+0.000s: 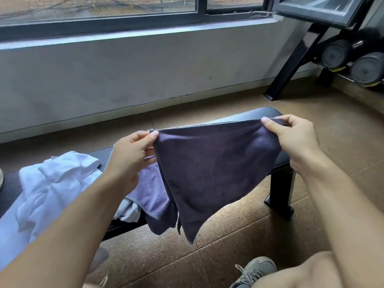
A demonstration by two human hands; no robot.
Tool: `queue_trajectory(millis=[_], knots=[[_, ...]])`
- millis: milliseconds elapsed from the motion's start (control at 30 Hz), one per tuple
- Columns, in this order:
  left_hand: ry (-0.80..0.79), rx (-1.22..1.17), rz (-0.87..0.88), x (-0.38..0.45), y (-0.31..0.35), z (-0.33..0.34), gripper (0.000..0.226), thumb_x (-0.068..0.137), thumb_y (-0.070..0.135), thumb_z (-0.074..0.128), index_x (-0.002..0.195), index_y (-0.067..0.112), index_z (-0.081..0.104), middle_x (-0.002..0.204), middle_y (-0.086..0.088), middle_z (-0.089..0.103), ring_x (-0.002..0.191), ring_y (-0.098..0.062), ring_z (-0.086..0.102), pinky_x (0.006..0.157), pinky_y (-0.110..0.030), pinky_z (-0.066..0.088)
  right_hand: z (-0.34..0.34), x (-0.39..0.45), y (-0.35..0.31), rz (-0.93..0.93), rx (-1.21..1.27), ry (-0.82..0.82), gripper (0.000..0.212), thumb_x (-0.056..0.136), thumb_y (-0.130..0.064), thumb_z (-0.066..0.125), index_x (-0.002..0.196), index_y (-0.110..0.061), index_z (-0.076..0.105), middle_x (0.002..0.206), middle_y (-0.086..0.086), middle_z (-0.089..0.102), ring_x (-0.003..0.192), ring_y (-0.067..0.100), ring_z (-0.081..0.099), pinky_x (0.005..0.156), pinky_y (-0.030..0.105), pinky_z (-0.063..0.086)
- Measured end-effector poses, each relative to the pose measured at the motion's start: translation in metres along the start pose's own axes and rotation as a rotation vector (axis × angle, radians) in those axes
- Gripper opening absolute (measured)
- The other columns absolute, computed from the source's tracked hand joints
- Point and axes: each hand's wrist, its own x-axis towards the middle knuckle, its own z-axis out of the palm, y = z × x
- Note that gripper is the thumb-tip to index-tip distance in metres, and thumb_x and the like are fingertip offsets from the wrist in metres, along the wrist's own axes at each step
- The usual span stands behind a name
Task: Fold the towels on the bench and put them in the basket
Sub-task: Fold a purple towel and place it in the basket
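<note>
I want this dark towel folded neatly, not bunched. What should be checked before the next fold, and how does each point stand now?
1. Left hand pinches a top corner of the dark towel: ok.
2. Right hand pinches the other top corner: ok.
3. Top edge stretched straight between the hands: ok.
4. Lower edge level: not ok, it hangs to a slanted point.
5. Bare bench space to lay it down: ok, at the right end.
6. Basket within reach: cannot tell, none in view.

Dark towel [212, 167] between both hands, above bench [249, 115]
</note>
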Motion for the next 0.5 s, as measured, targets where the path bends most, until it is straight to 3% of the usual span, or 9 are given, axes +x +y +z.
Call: queue_trajectory(millis=[133, 233, 300, 367, 500], knots=[[0.013, -0.002, -0.022, -0.007, -0.002, 0.006, 0.01, 0.098, 0.018, 0.064, 0.088, 0.017, 0.062, 0.074, 0.001, 0.068, 0.062, -0.013, 0.065, 0.058, -0.024, 0.056, 0.016, -0.019, -0.014, -0.02, -0.02, -0.033, 0.019, 0.086, -0.019, 0.08, 0.082, -0.02, 0.061, 0.082, 0.0, 0.066, 0.072, 0.01, 0.061, 0.062, 0.022, 0.051], [-0.024, -0.01, 0.009, -0.02, -0.008, 0.02, 0.009, 0.099, 0.015, 0.063, 0.091, 0.011, 0.063, 0.074, -0.003, 0.068, 0.061, -0.014, 0.067, 0.056, -0.025, 0.057, 0.038, -0.057, -0.032, 0.003, 0.086, -0.217, 0.015, 0.09, -0.006, 0.073, 0.089, -0.015, 0.061, 0.073, 0.01, 0.065, 0.062, 0.013, 0.066, 0.048, 0.027, 0.054], [-0.077, -0.007, 0.051, -0.03, -0.012, 0.028, 0.008, 0.097, 0.012, 0.064, 0.09, 0.009, 0.063, 0.072, -0.002, 0.071, 0.063, -0.015, 0.07, 0.056, -0.025, 0.056, 0.05, -0.083, -0.04, -0.017, 0.084, -0.368, 0.009, 0.09, -0.004, 0.072, 0.088, -0.009, 0.066, 0.077, 0.023, 0.067, 0.064, 0.021, 0.069, 0.052, 0.035, 0.059], [-0.138, 0.01, 0.089, -0.038, -0.014, 0.032, 0.007, 0.096, 0.01, 0.065, 0.094, 0.004, 0.063, 0.074, -0.002, 0.074, 0.066, -0.016, 0.072, 0.058, -0.024, 0.056, 0.056, -0.1, -0.046, -0.04, 0.052, -0.508, 0.006, 0.089, -0.005, 0.074, 0.093, -0.004, 0.07, 0.088, 0.026, 0.07, 0.069, 0.023, 0.071, 0.06, 0.037, 0.063], [-0.198, 0.038, 0.081, -0.042, -0.01, 0.03, 0.007, 0.095, 0.01, 0.065, 0.096, 0.004, 0.064, 0.079, -0.004, 0.077, 0.071, -0.017, 0.074, 0.063, -0.026, 0.059, 0.054, -0.106, -0.047, -0.14, -0.141, -0.736, 0.028, 0.081, -0.013, 0.085, 0.105, -0.019, 0.072, 0.092, 0.001, 0.078, 0.085, 0.02, 0.076, 0.081, 0.042, 0.063]])
